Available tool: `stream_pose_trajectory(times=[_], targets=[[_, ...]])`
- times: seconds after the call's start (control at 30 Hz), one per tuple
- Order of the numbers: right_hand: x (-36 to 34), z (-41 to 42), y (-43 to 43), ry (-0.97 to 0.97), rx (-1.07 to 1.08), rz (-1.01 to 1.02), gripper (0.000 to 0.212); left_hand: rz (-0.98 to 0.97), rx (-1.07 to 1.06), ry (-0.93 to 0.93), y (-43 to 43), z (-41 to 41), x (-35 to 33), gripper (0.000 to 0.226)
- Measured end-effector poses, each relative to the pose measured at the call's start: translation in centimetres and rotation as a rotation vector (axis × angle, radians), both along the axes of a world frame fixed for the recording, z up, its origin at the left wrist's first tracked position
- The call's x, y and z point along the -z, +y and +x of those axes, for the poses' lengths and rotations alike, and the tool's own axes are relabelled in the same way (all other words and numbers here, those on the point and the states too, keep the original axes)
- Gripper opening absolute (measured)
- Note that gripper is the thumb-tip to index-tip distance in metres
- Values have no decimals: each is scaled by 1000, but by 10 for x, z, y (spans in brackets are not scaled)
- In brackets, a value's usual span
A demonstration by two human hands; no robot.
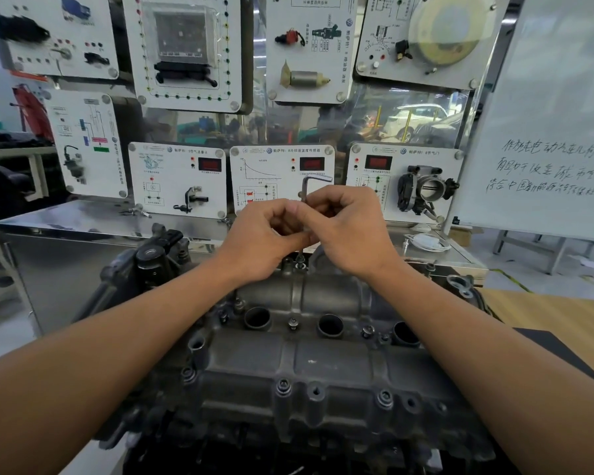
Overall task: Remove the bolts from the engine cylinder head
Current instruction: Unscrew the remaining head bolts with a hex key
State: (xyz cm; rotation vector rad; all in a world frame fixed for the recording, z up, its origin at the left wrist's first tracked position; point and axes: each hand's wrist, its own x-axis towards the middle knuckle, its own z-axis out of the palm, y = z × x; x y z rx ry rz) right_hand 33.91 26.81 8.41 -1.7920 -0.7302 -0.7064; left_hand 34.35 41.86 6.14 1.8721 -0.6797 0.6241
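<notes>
The grey L-shaped steel hex key [305, 190] stands upright, long leg down, so its tip seems to sit in the small flanged bolt [301, 265] at the far edge of the dark grey cast-metal cylinder head [323, 358]. The left hand [263, 236] and right hand [352, 231] meet around the shaft, fingers [283, 217] curled and pinching it, probably to twirl it by the stem while keeping it plumb. The short leg is free above the knuckles. White training panels [282, 173] stand behind, but its sweep looks unobstructed. Other seated bolts [292, 322] lie nearer the person, with open room above them.
</notes>
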Motion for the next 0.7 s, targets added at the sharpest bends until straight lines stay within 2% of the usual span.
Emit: stream_pose_trajectory(times=[0.13, 0.27, 0.33, 0.4, 0.53, 0.6, 0.67, 0.7], targets=[[-1, -2, -2, 9, -51, -54, 19, 56, 24, 12, 2, 0, -1, 9], [-3, -3, -8, 4, -47, -168, 26, 135, 124, 76, 7, -3, -3, 26], [-3, -4, -8, 11, -47, -163, 26, 123, 96, 73, 8, -2, -2, 20], [-3, -4, -8, -16, -36, -133, 24, 66, 39, 72, 6, -1, -1, 3], [-3, -3, -5, -4, -27, -18, 9, 32, -33, -7, 1, 3, 1, 27], [-3, -3, -3, -1, -27, -12, 10, 44, -28, -9, 1, 3, 0, 23], [-4, -3, -3, -2, -35, -52, 13, 66, 17, 5, 3, 3, 0, 8], [-5, -3, -5, -1, -41, -80, 16, 87, 44, 10, 4, 2, -1, 9]])
